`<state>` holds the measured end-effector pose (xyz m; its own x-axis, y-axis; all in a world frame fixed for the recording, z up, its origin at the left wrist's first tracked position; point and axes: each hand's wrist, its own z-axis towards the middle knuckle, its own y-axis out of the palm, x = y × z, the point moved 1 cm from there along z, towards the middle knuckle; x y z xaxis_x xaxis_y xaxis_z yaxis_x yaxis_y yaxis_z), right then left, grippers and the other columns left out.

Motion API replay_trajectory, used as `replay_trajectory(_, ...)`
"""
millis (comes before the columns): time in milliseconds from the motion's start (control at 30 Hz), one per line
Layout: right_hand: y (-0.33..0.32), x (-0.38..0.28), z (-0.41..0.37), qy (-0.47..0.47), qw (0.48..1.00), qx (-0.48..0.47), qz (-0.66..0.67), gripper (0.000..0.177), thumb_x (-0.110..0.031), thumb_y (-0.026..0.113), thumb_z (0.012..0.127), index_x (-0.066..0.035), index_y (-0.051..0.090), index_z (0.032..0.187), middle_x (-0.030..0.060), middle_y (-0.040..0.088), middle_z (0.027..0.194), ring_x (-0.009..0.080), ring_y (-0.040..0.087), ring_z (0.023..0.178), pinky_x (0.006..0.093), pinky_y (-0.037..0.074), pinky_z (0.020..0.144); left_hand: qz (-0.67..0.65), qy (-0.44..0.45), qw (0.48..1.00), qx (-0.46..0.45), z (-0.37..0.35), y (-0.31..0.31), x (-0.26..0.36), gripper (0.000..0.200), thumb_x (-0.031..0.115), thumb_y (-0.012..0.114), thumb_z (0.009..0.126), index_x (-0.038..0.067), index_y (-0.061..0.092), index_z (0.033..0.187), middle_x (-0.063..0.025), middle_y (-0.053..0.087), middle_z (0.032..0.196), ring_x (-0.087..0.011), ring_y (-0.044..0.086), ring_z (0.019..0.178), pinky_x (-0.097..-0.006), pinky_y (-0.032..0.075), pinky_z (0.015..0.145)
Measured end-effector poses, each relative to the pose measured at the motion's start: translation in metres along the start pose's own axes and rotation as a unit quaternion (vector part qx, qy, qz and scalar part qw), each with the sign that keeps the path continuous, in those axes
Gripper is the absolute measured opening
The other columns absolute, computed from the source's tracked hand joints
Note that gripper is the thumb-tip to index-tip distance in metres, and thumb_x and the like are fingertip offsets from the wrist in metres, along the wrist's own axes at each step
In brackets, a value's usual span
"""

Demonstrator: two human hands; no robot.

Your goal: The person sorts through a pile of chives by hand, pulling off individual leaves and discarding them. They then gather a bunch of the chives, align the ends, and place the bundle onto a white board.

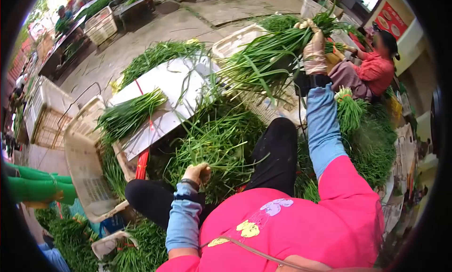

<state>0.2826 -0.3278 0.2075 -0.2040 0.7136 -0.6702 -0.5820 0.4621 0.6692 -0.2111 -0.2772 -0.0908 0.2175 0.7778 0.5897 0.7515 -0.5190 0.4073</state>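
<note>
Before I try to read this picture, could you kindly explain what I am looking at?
There is no machine here, only a person's two bare hands. The single picture comes from a camera worn on the head, looking forward and down, so the pink shirt at the bottom is the wearer's own. The right hand is raised, holding a bundle of long greens. The left hand is closed, beside loose greens; whether it grips a stalk is hard to tell. On the white board lies a smaller bunch, with stray stalks about.
</note>
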Motion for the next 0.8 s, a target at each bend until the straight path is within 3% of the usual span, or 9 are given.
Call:
replay_trajectory(167,-0.014,0.0,0.002,0.016,0.996,0.025,0.089,0.021,-0.012,0.059,0.082,-0.001,0.053,0.066,0.0097,0.053,0.065,0.0243,0.051,0.065,0.0381,0.047,0.076,0.009,0.149,0.975,0.166,-0.001,-0.035,-0.01,0.065,0.014,0.071,0.071,-0.003,0.042,0.127,-0.0128,0.052,0.119,-0.023,0.05,0.104,-0.0343,0.038,0.093)
replay_trajectory(267,-0.013,0.01,-0.008,0.016,0.994,0.021,0.102,0.02,-0.009,0.059,0.083,0.0,0.053,0.066,0.009,0.052,0.064,0.0233,0.05,0.064,0.0377,0.047,0.077,0.287,0.312,0.821,0.382,-0.039,0.013,0.025,0.082,0.019,0.073,0.07,-0.006,0.03,0.135,-0.0187,0.037,0.135,-0.029,0.036,0.124,-0.037,0.027,0.105)
replay_trajectory(400,0.022,0.049,-0.045,0.063,0.993,0.053,0.089,0.019,-0.011,0.059,0.081,-0.001,0.053,0.066,0.0105,0.054,0.065,0.0237,0.053,0.062,0.037,0.05,0.069,0.156,0.364,0.915,0.074,-0.034,0.087,0.061,0.076,0.024,0.072,0.074,-0.005,0.034,0.133,-0.0182,0.036,0.136,-0.0282,0.036,0.125,-0.0384,0.025,0.107)
replay_trajectory(533,0.059,0.089,-0.09,0.113,0.993,0.028,0.018,0.015,-0.012,0.059,0.079,-0.002,0.054,0.069,0.0101,0.057,0.064,0.0235,0.057,0.06,0.035,0.05,0.061,0.038,0.303,0.939,-0.158,0.019,0.117,0.065,0.041,0.008,0.065,0.078,0.003,0.049,0.115,-0.0117,0.06,0.101,-0.0216,0.059,0.095,-0.034,0.051,0.078)
replay_trajectory(600,0.063,0.101,-0.097,0.134,0.991,0.014,0.002,0.017,-0.015,0.058,0.08,-0.002,0.055,0.068,0.0101,0.057,0.064,0.023,0.056,0.06,0.0332,0.049,0.062,0.231,0.353,0.906,0.013,0.003,0.126,0.076,0.028,0.024,0.052,0.088,0.002,0.06,0.104,-0.0027,0.06,0.089,-0.0166,0.056,0.081,-0.034,0.049,0.069)
replay_trajectory(667,0.063,0.1,-0.1,0.151,0.988,0.007,-0.02,0.021,-0.016,0.057,0.081,-0.002,0.054,0.066,0.0105,0.057,0.065,0.0224,0.056,0.061,0.0319,0.048,0.063,-0.185,0.194,0.961,-0.064,0.026,0.118,0.063,0.022,0.025,0.052,0.088,0.006,0.059,0.097,-0.0015,0.06,0.087,-0.016,0.056,0.078,-0.0321,0.047,0.064)
replay_trajectory(700,0.066,0.097,-0.102,0.155,0.988,0.011,-0.013,0.024,-0.017,0.057,0.082,-0.002,0.054,0.064,0.011,0.057,0.066,0.0223,0.055,0.063,0.0317,0.048,0.063,0.106,0.433,0.895,0.004,0.07,0.096,0.035,0.02,0.026,0.048,0.087,0.01,0.058,0.095,-0.0017,0.06,0.087,-0.0168,0.056,0.079,-0.0317,0.044,0.06)
replay_trajectory(733,0.061,0.099,-0.098,0.151,0.988,0.005,-0.001,0.024,-0.017,0.057,0.082,-0.001,0.054,0.064,0.0114,0.057,0.066,0.0228,0.056,0.064,0.0324,0.048,0.063,0.104,0.431,0.896,0.009,0.06,0.097,0.039,0.02,0.026,0.048,0.087,0.01,0.058,0.095,-0.0017,0.06,0.087,-0.0168,0.056,0.079,-0.0317,0.044,0.06)
replay_trajectory(800,0.06,0.097,-0.096,0.14,0.99,0.009,0.004,0.025,-0.018,0.057,0.083,-0.001,0.054,0.065,0.0118,0.057,0.066,0.0233,0.057,0.065,0.0328,0.048,0.064,-0.176,0.139,0.974,-0.044,0.032,0.107,0.054,0.019,0.024,0.047,0.088,0.01,0.058,0.093,-0.0024,0.06,0.09,-0.0189,0.057,0.085,-0.0349,0.046,0.065)
